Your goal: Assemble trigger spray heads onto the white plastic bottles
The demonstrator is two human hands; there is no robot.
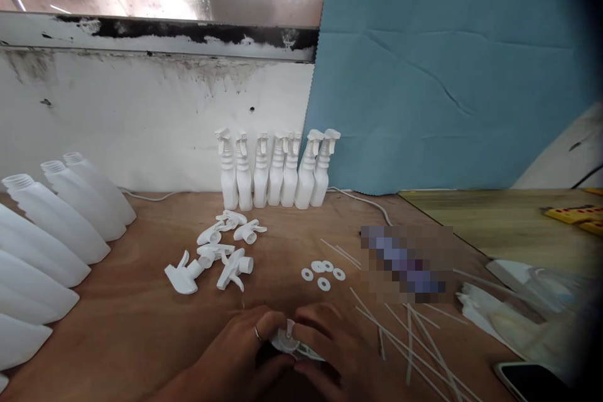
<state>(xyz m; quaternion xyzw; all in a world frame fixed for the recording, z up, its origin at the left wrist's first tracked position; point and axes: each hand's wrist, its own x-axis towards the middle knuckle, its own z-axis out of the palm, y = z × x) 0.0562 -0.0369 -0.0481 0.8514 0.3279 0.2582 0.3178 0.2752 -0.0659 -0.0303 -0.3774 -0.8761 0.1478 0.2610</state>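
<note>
At the bottom centre, both hands meet around a small white plastic part, seemingly a trigger spray head [284,343], with a round face and a short stub pointing up. Fingers cover most of it. My left hand [245,348], a ring on one finger, grips its left side with closed fingers. On the other side my right hand [332,348] closes its thumb and fingers on the same part. Beyond them lie several flat white washers [317,266]. Loose white trigger spray heads [183,281] lie to the left, and thin white tubes [409,352] are scattered to the right.
Several white spray bottles [304,187] with heads fitted stand in a row by the wall. Open-necked white bottles [75,220] line the left side. Right are a blurred purple item [398,260], clear plastic bags [499,320] and a phone [534,383]. A cable [372,202] runs behind.
</note>
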